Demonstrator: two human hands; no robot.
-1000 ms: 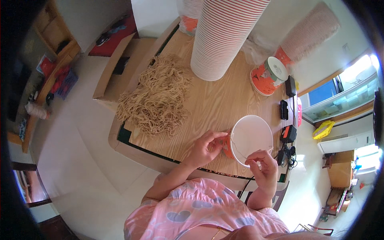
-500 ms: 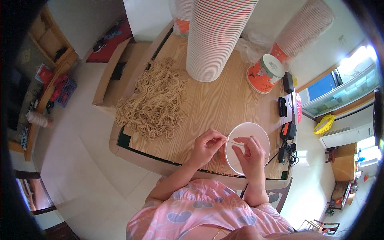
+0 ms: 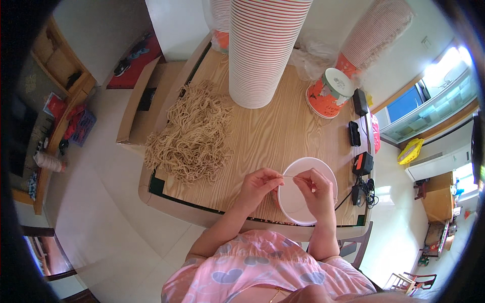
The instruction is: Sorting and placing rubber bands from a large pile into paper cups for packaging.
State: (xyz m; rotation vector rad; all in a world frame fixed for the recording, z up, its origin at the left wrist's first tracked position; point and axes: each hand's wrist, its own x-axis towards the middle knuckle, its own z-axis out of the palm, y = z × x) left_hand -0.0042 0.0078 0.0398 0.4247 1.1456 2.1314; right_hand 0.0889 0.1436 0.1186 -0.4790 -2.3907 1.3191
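Note:
A short, thin cord [image 3: 288, 176] is stretched between my two hands, above the near left part of a white-lined paper bucket [image 3: 293, 204]. My left hand [image 3: 258, 187] pinches one end between thumb and forefinger, beside the bucket's rim. Over the bucket's mouth, my right hand [image 3: 317, 189] pinches the other end, its fingertips close to the left ones. The bucket stands upright at the table's front edge; some of its inside is hidden by my right hand. Left of my hands lies a loose heap of tan cords [image 3: 194, 134].
A tall stack of white paper buckets [image 3: 265, 55] rises at the table's far middle. Behind right stand an upturned orange bucket [image 3: 326, 96] and a plastic-wrapped stack [image 3: 376, 35]. Black adapters and cables [image 3: 364, 164] line the right edge. A cardboard box [image 3: 146, 101] sits beyond the left edge.
My right thumb and forefinger, spread apart before, have closed together on the cord. The fingertips of both hands are nearer each other. The whole view has shifted slightly.

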